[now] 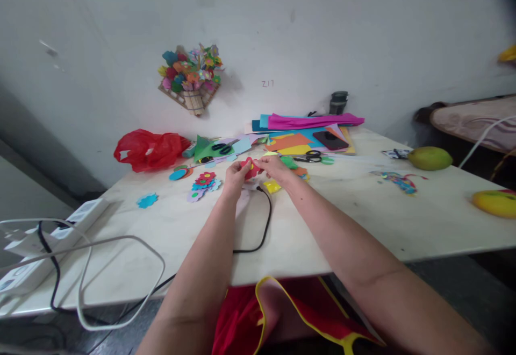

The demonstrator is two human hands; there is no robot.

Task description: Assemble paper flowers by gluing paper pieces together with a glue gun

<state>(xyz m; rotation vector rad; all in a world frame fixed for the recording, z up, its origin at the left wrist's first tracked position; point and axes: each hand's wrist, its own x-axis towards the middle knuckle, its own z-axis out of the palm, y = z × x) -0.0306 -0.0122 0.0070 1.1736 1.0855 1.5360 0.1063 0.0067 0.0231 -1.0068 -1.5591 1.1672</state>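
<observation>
Over the middle of the table, a red paper flower with a yellow centre is pinched between my two hands. My left hand grips its left side, thumb on top. At its right edge, the fingers of my right hand are closed on the flower. Left of my hands lies a cluster of finished-looking flowers, among them a red flower and a lilac flower. A blue flower shape rests farther left. Yellow pieces and green pieces lie close to my right hand.
Scissors and a second pair lie behind my hands. A phone sits on coloured sheets. A red plastic bag stands back left. A power strip with cables runs along the left edge; mangoes lie right.
</observation>
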